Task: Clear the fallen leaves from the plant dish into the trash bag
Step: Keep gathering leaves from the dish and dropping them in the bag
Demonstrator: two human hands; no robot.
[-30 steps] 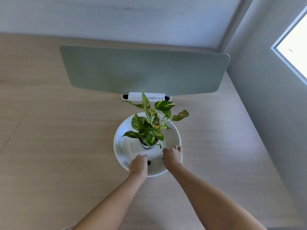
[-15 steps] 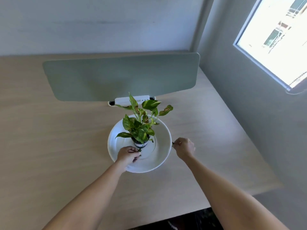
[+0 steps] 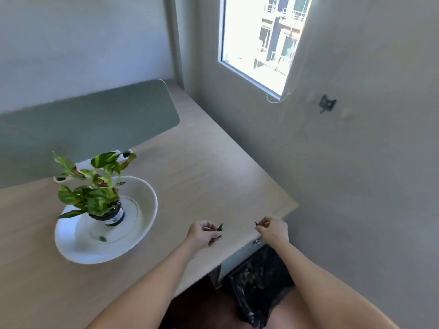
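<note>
A pale wood desk [image 3: 213, 167] fills a grey-walled corner beneath a bright window [image 3: 259, 39], with a green divider panel [image 3: 95, 119] along its back. The white dish [image 3: 142, 224] holds a potted plant [image 3: 95, 186] and one fallen leaf [image 3: 102, 238]. The left hand [image 3: 202, 233] pinches a small green leaf [image 3: 221, 226]; the right hand [image 3: 273, 230] pinches a dark leaf scrap [image 3: 256, 224] over the desk edge, above the black trash bag [image 3: 259, 288] on the floor.
</note>
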